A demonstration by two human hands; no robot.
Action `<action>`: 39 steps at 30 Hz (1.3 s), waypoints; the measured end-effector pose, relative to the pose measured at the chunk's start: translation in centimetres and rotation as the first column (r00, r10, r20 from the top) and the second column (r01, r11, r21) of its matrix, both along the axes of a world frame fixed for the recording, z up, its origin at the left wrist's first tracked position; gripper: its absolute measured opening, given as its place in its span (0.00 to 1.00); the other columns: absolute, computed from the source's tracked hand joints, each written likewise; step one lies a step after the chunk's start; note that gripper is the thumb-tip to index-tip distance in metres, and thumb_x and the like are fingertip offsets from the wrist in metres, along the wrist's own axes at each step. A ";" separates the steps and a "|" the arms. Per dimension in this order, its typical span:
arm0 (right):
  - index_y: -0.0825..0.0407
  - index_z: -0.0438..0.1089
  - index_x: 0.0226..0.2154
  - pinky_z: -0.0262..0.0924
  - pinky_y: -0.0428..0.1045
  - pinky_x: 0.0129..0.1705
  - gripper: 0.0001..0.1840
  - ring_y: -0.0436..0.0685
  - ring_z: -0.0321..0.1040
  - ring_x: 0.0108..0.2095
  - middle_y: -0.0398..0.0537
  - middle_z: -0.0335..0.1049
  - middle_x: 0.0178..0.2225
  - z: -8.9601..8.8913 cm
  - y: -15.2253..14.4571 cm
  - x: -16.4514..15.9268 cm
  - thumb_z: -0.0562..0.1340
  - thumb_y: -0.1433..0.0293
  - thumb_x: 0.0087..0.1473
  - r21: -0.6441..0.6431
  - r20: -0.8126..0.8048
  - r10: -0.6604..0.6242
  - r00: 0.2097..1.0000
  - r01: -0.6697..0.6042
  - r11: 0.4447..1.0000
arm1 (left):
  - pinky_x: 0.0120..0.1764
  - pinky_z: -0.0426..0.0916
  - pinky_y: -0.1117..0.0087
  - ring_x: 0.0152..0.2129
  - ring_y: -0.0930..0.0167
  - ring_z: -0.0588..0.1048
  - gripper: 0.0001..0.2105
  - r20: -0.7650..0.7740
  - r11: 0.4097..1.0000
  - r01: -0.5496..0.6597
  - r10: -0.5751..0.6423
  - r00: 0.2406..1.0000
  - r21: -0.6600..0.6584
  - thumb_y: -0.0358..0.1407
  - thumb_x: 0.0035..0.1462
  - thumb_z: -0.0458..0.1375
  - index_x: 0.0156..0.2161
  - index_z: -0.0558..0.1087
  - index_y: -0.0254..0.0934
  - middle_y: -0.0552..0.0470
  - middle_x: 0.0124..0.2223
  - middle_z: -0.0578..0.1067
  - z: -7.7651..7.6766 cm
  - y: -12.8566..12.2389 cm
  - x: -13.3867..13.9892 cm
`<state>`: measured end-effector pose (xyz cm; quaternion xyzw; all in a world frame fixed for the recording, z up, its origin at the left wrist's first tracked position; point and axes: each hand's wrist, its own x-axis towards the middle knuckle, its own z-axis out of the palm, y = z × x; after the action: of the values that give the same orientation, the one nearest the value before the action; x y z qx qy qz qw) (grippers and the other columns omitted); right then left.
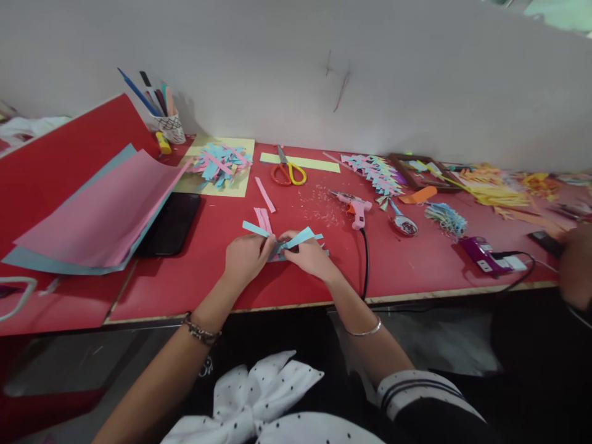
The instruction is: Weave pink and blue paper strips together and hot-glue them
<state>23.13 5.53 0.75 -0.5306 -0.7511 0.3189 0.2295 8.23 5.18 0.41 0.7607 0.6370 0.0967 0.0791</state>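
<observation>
Near the front of the red table, my left hand (250,253) and my right hand (307,251) meet with fingers closed on light blue paper strips (300,238). One blue strip sticks out above my left thumb, and others fan out past my right fingers. What lies between my fingertips is partly hidden. Just beyond my left hand are short pink paper strips (262,219), with one more pink strip (265,195) farther back. A pile of cut blue and pink strips (221,164) rests on a yellow sheet (243,185) at the back.
Scissors (289,171) lie on the table (222,283) by the wall. A pink glue gun (356,208) has its cord over the front edge. Left are pink paper sheets (102,213), a black phone (173,223) and a pen cup (169,127). Right, a purple power strip (485,256) and another person's hand (576,265).
</observation>
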 end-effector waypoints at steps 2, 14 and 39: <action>0.52 0.67 0.32 0.58 0.47 0.38 0.10 0.50 0.65 0.32 0.44 0.69 0.31 -0.4 0.1 0.1 0.56 0.77 0.44 0.005 -0.078 -0.004 0.997 0.005 1.000 | 0.26 0.60 0.71 0.31 0.65 0.74 0.22 0.016 1.000 0.008 -0.008 1.000 0.010 0.40 0.58 0.39 0.36 0.74 0.34 0.44 0.33 0.76 -0.1 0.0 0.0; 0.54 0.65 0.36 0.62 0.48 0.38 0.15 0.51 0.68 0.33 0.46 0.69 0.32 -0.5 0.2 -0.4 0.53 0.80 0.43 -0.107 -0.338 -0.011 0.941 -0.027 0.994 | 0.30 0.63 0.71 0.32 0.66 0.74 0.15 0.083 0.992 0.092 -0.099 0.992 0.091 0.41 0.50 0.48 0.37 0.74 0.39 0.49 0.34 0.76 0.1 -0.5 0.2; 0.52 0.62 0.35 0.61 0.48 0.36 0.11 0.50 0.64 0.32 0.44 0.65 0.30 -2.0 -0.3 0.9 0.55 0.69 0.45 -0.069 -0.408 -0.148 0.901 0.131 0.989 | 0.41 0.64 0.68 0.39 0.66 0.71 0.20 0.162 0.917 0.393 -0.400 0.902 0.074 0.39 0.46 0.52 0.46 0.67 0.36 0.47 0.44 0.74 -0.7 -0.1 -2.5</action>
<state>24.04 5.21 -1.24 -0.5084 -0.6392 0.4213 0.3942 5.73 5.11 -0.28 0.8644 0.4576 0.1572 0.1371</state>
